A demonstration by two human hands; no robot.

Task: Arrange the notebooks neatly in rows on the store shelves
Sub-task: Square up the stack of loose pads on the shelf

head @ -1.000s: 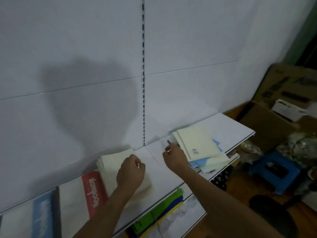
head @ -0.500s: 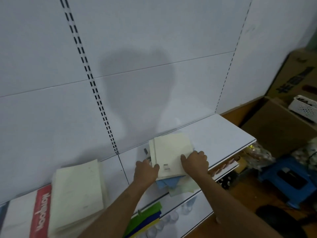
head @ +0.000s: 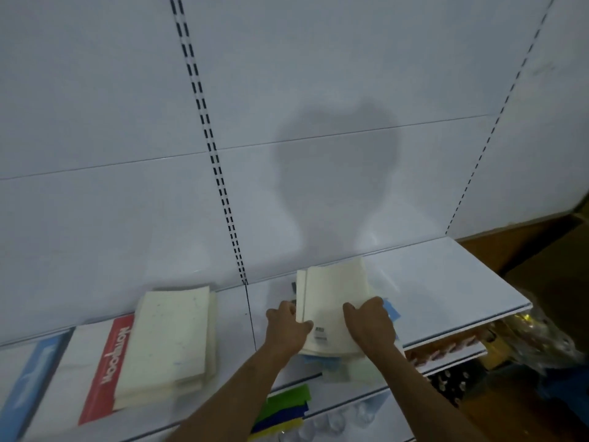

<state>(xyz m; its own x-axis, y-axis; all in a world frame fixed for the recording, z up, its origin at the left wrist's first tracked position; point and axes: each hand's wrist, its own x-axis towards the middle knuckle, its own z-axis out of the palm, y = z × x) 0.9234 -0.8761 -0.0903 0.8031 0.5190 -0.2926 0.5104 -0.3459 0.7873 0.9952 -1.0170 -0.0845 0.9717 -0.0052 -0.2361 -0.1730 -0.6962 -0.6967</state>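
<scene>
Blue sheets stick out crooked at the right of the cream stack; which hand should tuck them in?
Right hand, probably: it rests on the cream stack beside the blue sheets. The left hand grips the opposite edge.

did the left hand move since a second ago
Yes. The left hand left the cream stack beside the red notebook and moved right, past the shelf seam, onto the right-hand pile.

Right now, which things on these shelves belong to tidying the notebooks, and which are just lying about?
Part of the job:
cream notebook stack held by left hand and right hand
second cream stack
red notebook
white shelf

Lying about:
green and blue folders below
plastic-wrapped goods
</scene>
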